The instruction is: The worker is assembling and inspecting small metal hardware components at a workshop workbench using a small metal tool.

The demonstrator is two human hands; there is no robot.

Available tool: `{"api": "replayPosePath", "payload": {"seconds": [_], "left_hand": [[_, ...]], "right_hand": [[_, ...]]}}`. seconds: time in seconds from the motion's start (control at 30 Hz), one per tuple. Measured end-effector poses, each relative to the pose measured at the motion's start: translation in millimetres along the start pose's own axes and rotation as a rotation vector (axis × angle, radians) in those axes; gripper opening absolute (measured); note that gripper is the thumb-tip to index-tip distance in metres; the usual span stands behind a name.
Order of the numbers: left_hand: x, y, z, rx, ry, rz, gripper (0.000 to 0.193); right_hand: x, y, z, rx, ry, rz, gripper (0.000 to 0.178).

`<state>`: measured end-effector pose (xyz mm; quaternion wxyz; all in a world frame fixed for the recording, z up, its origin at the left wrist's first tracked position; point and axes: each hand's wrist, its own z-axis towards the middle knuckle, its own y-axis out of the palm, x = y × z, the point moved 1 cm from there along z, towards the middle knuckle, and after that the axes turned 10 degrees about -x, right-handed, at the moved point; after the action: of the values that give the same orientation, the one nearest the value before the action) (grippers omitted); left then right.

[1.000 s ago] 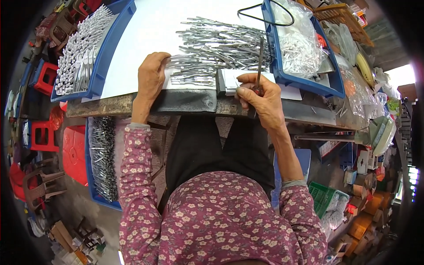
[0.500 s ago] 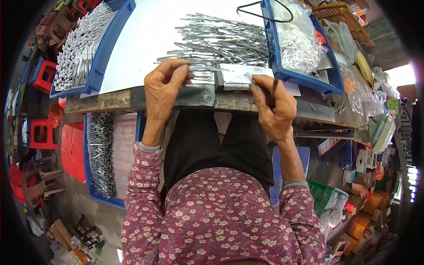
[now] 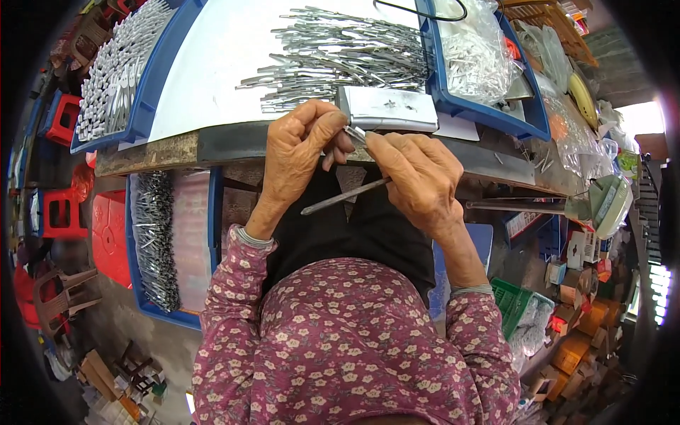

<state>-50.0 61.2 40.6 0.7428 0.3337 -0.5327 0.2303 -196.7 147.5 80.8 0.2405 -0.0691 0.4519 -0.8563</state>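
My left hand (image 3: pixel 301 145) and right hand (image 3: pixel 419 170) pinch a small, silvery metal piece (image 3: pixel 355 132) between them; my right also clasps a thin, dark-grey metal rod (image 3: pixel 346 197).

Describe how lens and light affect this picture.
Head view: the table edge bows and the corners go black; head view, right side: the bright opening glares; head view, top: the white sheet looks washed out; head view, centre: the small piece between left hand and right hand lacks detail.
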Motion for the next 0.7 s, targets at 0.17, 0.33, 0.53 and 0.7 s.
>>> {"api": "replayPosePath", "payload": {"seconds": [0.17,0.33,0.53,0.7], "left_hand": [[-2,4,0,-0.017,0.012,-0.04,0.019],[-6,6,-1,-0.03,0.001,-0.05,0.019],[-12,9,0,-0.005,-0.002,-0.048,0.019],[-22,8,3,0.014,0.016,-0.104,0.019]], "right_hand": [[-1,1,-3,-0.031,0.017,-0.006,0.034],[1,5,-5,-0.03,0.017,0.003,0.033],[5,4,-6,-0.079,0.002,0.018,0.033],[10,-1,-8,-0.184,0.069,0.106,0.033]]}}
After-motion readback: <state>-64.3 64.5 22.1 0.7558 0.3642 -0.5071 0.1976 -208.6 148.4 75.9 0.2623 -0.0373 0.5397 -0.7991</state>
